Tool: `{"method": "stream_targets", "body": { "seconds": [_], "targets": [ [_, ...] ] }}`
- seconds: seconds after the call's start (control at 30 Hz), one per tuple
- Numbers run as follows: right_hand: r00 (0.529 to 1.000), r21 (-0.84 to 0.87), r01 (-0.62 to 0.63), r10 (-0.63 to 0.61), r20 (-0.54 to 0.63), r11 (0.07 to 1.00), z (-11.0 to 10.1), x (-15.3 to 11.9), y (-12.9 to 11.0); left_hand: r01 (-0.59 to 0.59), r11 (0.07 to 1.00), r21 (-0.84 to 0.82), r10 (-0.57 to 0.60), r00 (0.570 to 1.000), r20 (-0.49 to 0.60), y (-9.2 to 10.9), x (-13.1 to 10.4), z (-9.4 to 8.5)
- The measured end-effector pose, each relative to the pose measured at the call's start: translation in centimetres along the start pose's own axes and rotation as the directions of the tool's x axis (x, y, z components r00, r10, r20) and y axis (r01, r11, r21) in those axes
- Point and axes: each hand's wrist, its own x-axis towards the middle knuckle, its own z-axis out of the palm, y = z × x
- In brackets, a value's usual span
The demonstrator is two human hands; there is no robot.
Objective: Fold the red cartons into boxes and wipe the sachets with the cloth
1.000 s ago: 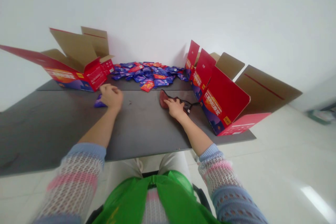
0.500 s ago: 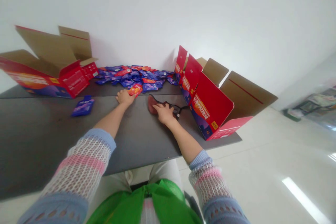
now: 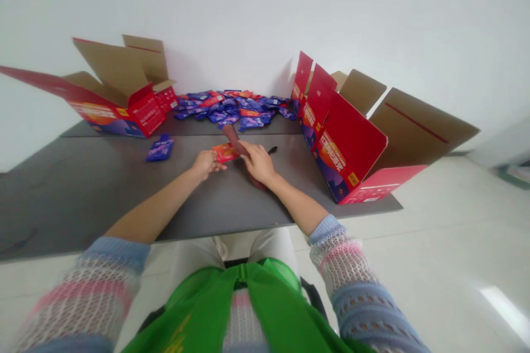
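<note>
My left hand (image 3: pixel 206 164) pinches the left end of an orange-red packet (image 3: pixel 224 153) just above the grey table (image 3: pixel 199 207). My right hand (image 3: pixel 259 163) is closed around a reddish-brown long object (image 3: pixel 231 132) with a thin black part (image 3: pixel 272 150) sticking out on the right; its kind is unclear. The object's upper end crosses the packet's right end, and my fingers hide its middle. Left of my hands lies a single blue-purple packet (image 3: pixel 159 149). Behind them spreads a pile of blue and orange-red packets (image 3: pixel 223 107) along the wall.
An opened red cardboard box (image 3: pixel 120 116) with raised flaps stands at the back left. On the right, several similar open boxes (image 3: pixel 331 149) stand in a row, reaching near the table's right edge. A white wall (image 3: pixel 232 16) closes off the back.
My right hand has lifted and turned the brown object from the table. My left hand has brought the orange-red packet nearer and rightward to meet it. The view has shifted.
</note>
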Motion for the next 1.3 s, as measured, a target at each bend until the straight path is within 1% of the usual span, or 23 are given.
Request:
{"method": "stream_targets", "body": {
  "seconds": [0.07, 0.13, 0.2, 0.23, 0.33, 0.37, 0.4, 0.43, 0.53, 0.67, 0.77, 0.83, 0.93, 1.0, 1.07, 1.13, 1.17, 1.23, 1.27, 1.3],
  "targets": [
    [0.999, -0.011, 0.039, -0.039, 0.037, 0.999, 0.0, -0.5, -1.4, -0.011, 0.999, -0.036, 0.015, 0.995, 0.102, -0.2, -1.5, 0.5],
    [0.996, -0.035, 0.03, -0.027, 0.08, 0.999, 0.1, -0.8, -2.5, -0.023, 0.999, -0.034, 0.027, 0.989, 0.146, -0.4, -2.5, 1.0],
    [0.994, -0.06, 0.003, 0.004, 0.107, 0.998, 0.3, -0.9, -3.1, -0.028, 1.0, -0.014, 0.03, 0.992, 0.123, -0.4, -2.9, 1.7],
    [0.993, -0.07, -0.007, 0.015, 0.118, 0.998, 0.4, -0.9, -3.2, -0.029, 1.0, -0.006, 0.03, 0.996, 0.088, -0.5, -3.0, 2.0],
    [0.991, -0.088, -0.022, 0.034, 0.13, 0.996, 0.6, -0.9, -2.9, -0.04, 0.999, 0.004, 0.04, 0.997, -0.068, -0.5, -3.3, 3.2],
    [0.991, -0.089, -0.031, 0.042, 0.125, 0.996, 0.7, -0.8, -2.6, -0.023, 1.0, 0.002, 0.023, 0.995, -0.093, -0.3, -3.4, 3.5],
    [0.992, -0.085, -0.039, 0.049, 0.116, 0.996, 0.7, -0.8, -2.3, 0.008, 1.0, 0.0, -0.008, 0.996, -0.09, -0.1, -3.6, 3.7],
    [0.993, -0.079, -0.049, 0.057, 0.102, 0.996, 0.8, -0.7, -2.0, 0.047, 0.999, -0.001, -0.047, 0.997, -0.064, 0.2, -3.8, 3.8],
    [0.993, -0.076, -0.102, 0.107, 0.058, 0.992, 1.3, -0.3, -1.0, 0.166, 0.985, 0.052, -0.168, 0.985, 0.041, 1.1, -4.4, 3.9],
    [0.976, -0.143, -0.211, 0.216, 0.019, 0.967, 2.1, 0.3, -0.4, 0.207, 0.951, 0.231, -0.221, 0.974, 0.039, 1.5, -4.9, 4.5],
    [0.967, -0.181, -0.251, 0.256, 0.005, 0.951, 2.5, 0.6, -0.6, 0.201, 0.935, 0.293, -0.217, 0.976, 0.022, 1.1, -5.0, 5.0],
    [0.961, -0.2, -0.27, 0.276, 0.002, 0.942, 2.6, 0.7, -0.6, 0.183, 0.926, 0.331, -0.193, 0.981, -0.002, 0.9, -5.1, 4.9],
    [0.935, -0.231, -0.346, 0.354, -0.006, 0.91, 2.2, 0.7, 0.3, 0.152, 0.909, 0.388, -0.141, 0.988, -0.055, 0.7, -4.9, 3.7],
    [0.91, -0.234, -0.405, 0.413, -0.016, 0.884, 1.4, 0.6, 1.6, 0.161, 0.866, 0.474, -0.138, 0.987, -0.083, 0.8, -4.7, 2.6],
    [0.893, -0.213, -0.443, 0.448, -0.027, 0.871, 0.3, 0.6, 2.8, 0.169, 0.803, 0.571, -0.15, 0.985, -0.08, 1.1, -4.5, 1.8],
    [0.902, -0.169, -0.43, 0.43, -0.035, 0.887, -0.9, 0.5, 3.4, 0.156, 0.765, 0.625, -0.157, 0.986, -0.053, 1.4, -4.2, 1.5],
    [0.92, -0.139, -0.392, 0.389, -0.045, 0.909, -1.5, 0.4, 3.2, 0.144, 0.766, 0.626, -0.156, 0.987, -0.036, 1.6, -4.1, 1.5],
    [0.966, -0.085, -0.251, 0.245, -0.079, 0.964, -2.0, 0.1, 1.9, 0.135, 0.774, 0.619, -0.162, 0.987, -0.013, 1.7, -4.0, 1.8],
    [0.983, -0.069, -0.159, 0.151, -0.1, 0.985, -1.9, -0.1, 0.9, 0.138, 0.778, 0.613, -0.168, 0.986, -0.009, 1.7, -4.0, 1.9],
    [0.994, -0.063, -0.065, 0.059, -0.092, 0.996, -1.5, -0.3, -0.2, 0.13, 0.79, 0.599, -0.164, 0.986, 0.002, 1.6, -3.9, 2.0]
  ]
}}
